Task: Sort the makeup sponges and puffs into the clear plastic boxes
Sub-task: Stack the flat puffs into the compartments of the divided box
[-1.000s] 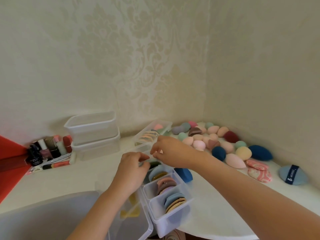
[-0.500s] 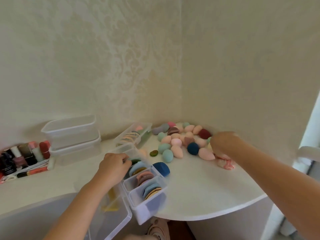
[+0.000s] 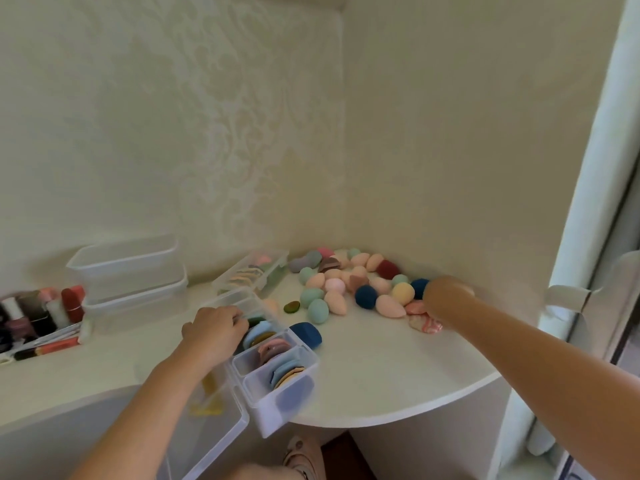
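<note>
Head view, left hand: the left hand [image 3: 215, 330] rests on the far part of the divided clear box [image 3: 277, 386], fingers curled; I cannot tell if it holds something.
Head view, right hand: the right hand [image 3: 446, 299] reaches to the loose sponges [image 3: 346, 285] by the right wall, over the pink patterned puffs [image 3: 424, 320]; the fingers are hidden, so the grip is not clear.
Divided box: it stands at the table's [image 3: 381, 375] front edge, with round puffs on edge in its compartments.
Dark blue sponge [image 3: 306, 335]: it lies just beside this box.
Second clear box [image 3: 252, 275]: farther back, with flat puffs inside.
Stacked containers [image 3: 128, 275]: at the left, near the cosmetics bottles [image 3: 41, 313].
</note>
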The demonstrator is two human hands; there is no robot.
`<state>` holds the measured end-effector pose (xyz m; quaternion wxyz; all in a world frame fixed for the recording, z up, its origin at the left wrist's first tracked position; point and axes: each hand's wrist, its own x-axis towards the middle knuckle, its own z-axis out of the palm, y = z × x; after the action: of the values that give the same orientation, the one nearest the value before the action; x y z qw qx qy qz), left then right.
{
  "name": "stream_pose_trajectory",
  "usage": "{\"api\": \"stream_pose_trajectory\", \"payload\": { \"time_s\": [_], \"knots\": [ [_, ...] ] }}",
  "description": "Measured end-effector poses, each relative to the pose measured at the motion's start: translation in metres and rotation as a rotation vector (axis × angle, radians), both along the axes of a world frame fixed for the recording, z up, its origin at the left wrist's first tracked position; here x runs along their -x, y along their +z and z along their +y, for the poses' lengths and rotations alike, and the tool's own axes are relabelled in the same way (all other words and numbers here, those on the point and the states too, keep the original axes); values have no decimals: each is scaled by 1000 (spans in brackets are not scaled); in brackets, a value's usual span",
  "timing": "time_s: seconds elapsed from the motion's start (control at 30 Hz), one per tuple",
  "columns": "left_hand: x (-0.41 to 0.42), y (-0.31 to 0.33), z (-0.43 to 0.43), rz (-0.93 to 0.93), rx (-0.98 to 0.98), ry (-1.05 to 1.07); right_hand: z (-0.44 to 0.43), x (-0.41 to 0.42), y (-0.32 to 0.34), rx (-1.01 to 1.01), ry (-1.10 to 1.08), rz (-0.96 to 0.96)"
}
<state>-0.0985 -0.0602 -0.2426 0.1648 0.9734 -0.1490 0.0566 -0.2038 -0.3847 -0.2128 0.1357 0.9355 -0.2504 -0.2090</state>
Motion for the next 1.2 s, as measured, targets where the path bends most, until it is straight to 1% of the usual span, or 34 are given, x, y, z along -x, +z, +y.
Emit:
{"api": "stream_pose_trajectory", "payload": {
  "time_s": [0.07, 0.1, 0.17, 0.23, 0.33, 0.43, 0.53, 0.67, 0.77, 0.87, 0.97, 1.07, 1.2],
  "knots": [
    [1, 1, -1, -3, 0, 0, 0, -7, 0, 23, 3, -47],
    [2, 1, -1, -4, -2, -1, -1, -10, -1, 22, -29, -80],
    [3, 2, -1, -7, -9, -9, 1, -13, 5, 4, -98, -179],
    [4, 3, -1, -14, -11, -19, 4, -16, 23, 22, -118, -292],
    [5, 5, -2, -39, -26, -17, 14, -27, 63, 92, -10, -368],
    [4, 3, -2, -47, -17, -24, 37, -51, 96, 49, 162, -415],
    [2, 0, 0, -27, 46, -31, 72, -73, 105, -121, 408, -488],
    [2, -1, 1, -16, 45, -35, 132, -77, 91, -389, 723, -605],
    [3, -3, 0, -15, 125, -30, 162, -84, 72, -588, 853, -682],
    [6, -4, 0, 1, 291, -16, 179, -101, 48, -759, 866, -698],
    [9, -2, -1, -39, 348, 37, 185, -115, 34, -822, 841, -743],
    [10, -2, -1, -90, 363, 57, 184, -121, 30, -812, 844, -765],
    [9, -2, -2, -112, 351, 59, 185, -121, 21, -714, 927, -589]
  ]
}}
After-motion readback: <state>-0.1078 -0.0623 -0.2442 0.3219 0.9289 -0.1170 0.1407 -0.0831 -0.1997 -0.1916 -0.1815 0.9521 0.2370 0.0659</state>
